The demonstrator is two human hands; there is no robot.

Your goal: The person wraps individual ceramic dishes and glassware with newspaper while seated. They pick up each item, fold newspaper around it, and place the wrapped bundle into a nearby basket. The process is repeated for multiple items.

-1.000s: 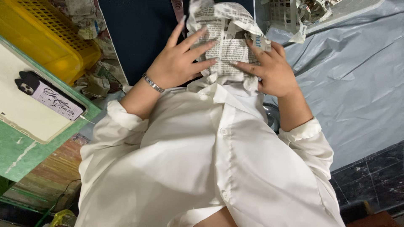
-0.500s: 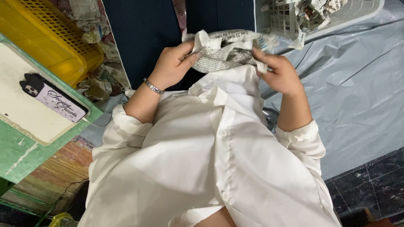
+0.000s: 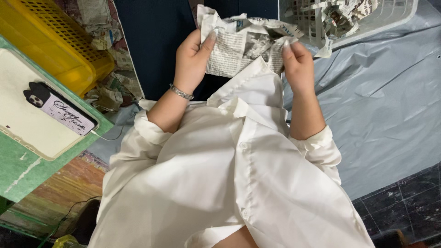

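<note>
You hold a crumpled sheet of newspaper in both hands, just above the collar of your white shirt. Left hand pinches the sheet's left edge, thumb on the front face, fingers curled shut behind it. Right hand pinches the right edge, fingertips closed on a fold. Change: a second ago your palms lay flat on the paper with fingers spread; half a second ago the sheet was bunched into a narrow wad between both hands; now it's pulled open wider, more print showing, both grips at the edges. Read: you're in the middle of reshaping the sheet, not setting it down. Beyond your right fingertips, a pale slotted basket with more crumpled newspaper, on a grey plastic sheet. Left of your left hand, well apart: a yellow crate and a phone lying on a green-edged board.
</note>
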